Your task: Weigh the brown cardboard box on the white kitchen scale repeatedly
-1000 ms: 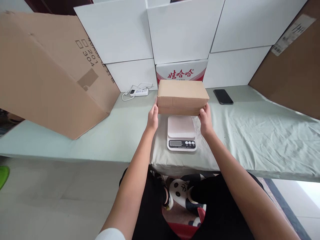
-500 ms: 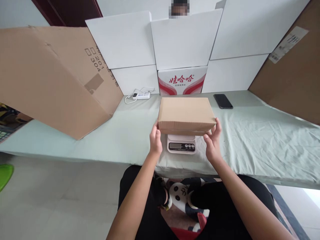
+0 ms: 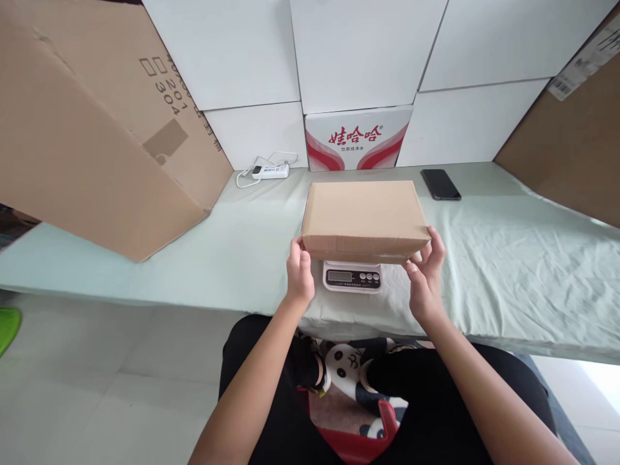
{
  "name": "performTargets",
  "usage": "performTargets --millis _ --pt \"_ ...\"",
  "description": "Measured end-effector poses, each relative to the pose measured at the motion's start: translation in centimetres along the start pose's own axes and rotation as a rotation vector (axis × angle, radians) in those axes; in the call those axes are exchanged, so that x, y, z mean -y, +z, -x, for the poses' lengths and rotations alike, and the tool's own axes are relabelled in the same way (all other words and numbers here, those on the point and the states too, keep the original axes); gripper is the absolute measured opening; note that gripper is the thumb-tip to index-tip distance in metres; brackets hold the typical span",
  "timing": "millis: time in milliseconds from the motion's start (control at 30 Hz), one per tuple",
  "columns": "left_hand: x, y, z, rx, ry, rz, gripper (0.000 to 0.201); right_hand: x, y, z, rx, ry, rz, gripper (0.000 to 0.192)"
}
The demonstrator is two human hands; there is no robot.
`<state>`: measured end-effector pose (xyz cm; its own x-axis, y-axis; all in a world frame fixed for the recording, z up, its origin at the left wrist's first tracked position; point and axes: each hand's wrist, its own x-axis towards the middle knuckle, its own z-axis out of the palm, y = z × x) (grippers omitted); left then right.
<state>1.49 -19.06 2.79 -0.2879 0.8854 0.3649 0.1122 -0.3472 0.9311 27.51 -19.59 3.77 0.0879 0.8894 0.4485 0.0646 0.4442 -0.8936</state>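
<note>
A closed brown cardboard box (image 3: 364,210) is over a white digital scale (image 3: 352,278), hiding most of its weighing plate. The scale's small display and several round buttons show in front. My left hand (image 3: 300,274) grips the box's near left corner, thumb toward me and fingers partly hidden behind the side. At the near right corner, my right hand (image 3: 426,271) holds the box with its fingers along the side and the thumb low at the front. I cannot tell whether the box's underside rests on the plate or is slightly above it.
A black phone (image 3: 440,185) lies at the back right, and a white power strip with a cable (image 3: 270,171) at the back left. White boxes (image 3: 358,55) form a wall behind. Large cardboard sheets (image 3: 111,142) flank the cloth-covered table (image 3: 508,278).
The camera view has tipped down and come closer. Both hands keep hold of the cardboard box, which remains over the scale. The person's head behind the white boxes is out of view.
</note>
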Motion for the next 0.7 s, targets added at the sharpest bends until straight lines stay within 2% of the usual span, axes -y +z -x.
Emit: performTargets --millis 567,700 --pt "0.71 0.1 -0.33 0.004 0.028 -0.001 0.079 -0.45 -0.49 -0.37 0.007 0.086 -0.012 0.087" --pt "0.68 0.24 -0.39 -0.001 0.042 0.004 0.079 -0.79 -0.51 -0.49 0.009 0.099 -0.034 0.082"
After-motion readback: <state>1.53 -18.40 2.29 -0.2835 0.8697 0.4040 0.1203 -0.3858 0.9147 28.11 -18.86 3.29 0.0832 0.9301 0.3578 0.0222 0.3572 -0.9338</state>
